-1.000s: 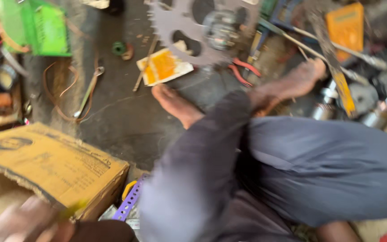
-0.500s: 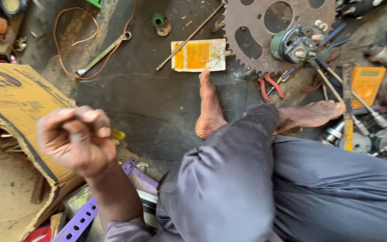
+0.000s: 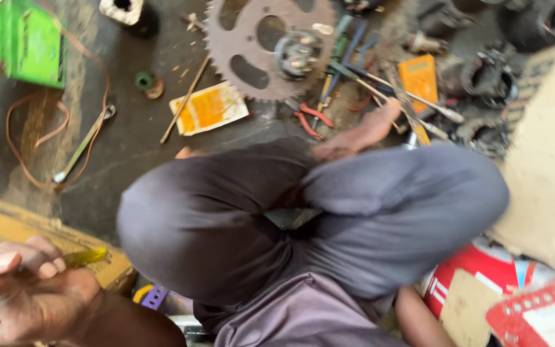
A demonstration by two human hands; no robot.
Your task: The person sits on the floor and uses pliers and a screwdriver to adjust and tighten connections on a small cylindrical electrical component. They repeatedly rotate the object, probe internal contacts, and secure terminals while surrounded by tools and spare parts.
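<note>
**A:** Where is your left hand (image 3: 24,295), and what is in it?

**B:** It sits at the lower left of your view, fingers curled tight around a slim yellow-handled tool (image 3: 85,258). Only the yellow end shows past your fingertips; the rest is buried in your fist.

**A:** Which way does it point?

**B:** Its long axis runs almost level, left to right, with the visible end tilted slightly up and aimed toward your bent left knee (image 3: 181,212). The frame is blurred, so you may be holding a small screwdriver, but I cannot be sure.

**A:** And your right hand?

**B:** It is out of view; only a bare forearm shows near the bottom edge.

**A:** What packaging lies around you?

**B:** A flat brown cardboard box (image 3: 8,225) lies just beneath your left hand, along the left edge. A green rectangular carton (image 3: 24,42) sits at the top left corner. A white card with a big yellow panel (image 3: 208,108) lies on the dark floor ahead of your knees, just beside the rusty toothed sprocket (image 3: 252,58). A yellow rectangular meter (image 3: 419,76) rests among the tools at upper right. At lower right stands a red and white container (image 3: 483,270), touching a red-rimmed white packet (image 3: 541,318).
</note>
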